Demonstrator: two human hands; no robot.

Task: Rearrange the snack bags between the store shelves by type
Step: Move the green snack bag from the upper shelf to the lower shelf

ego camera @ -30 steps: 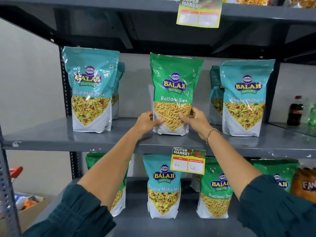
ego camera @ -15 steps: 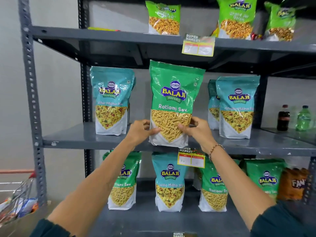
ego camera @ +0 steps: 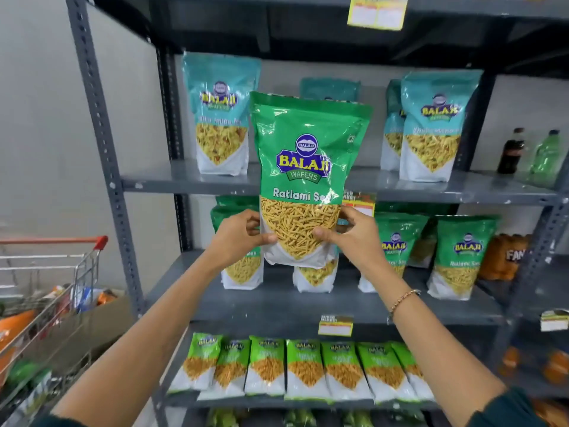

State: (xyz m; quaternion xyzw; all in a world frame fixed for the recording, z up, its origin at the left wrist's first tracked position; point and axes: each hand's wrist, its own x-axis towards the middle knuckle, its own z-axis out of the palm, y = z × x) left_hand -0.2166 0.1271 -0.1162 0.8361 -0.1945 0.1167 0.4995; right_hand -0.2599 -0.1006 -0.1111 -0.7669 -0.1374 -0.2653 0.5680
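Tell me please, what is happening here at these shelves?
A person is sorting snack bags by type. Both hands, left hand and right hand, hold a green Ratlami Sev bag by its lower part, upright, in the air in front of the rack. The upper shelf carries teal bags. The shelf below carries other green Ratlami Sev bags, so the held bag probably belongs there. A shopping cart stands at the left.
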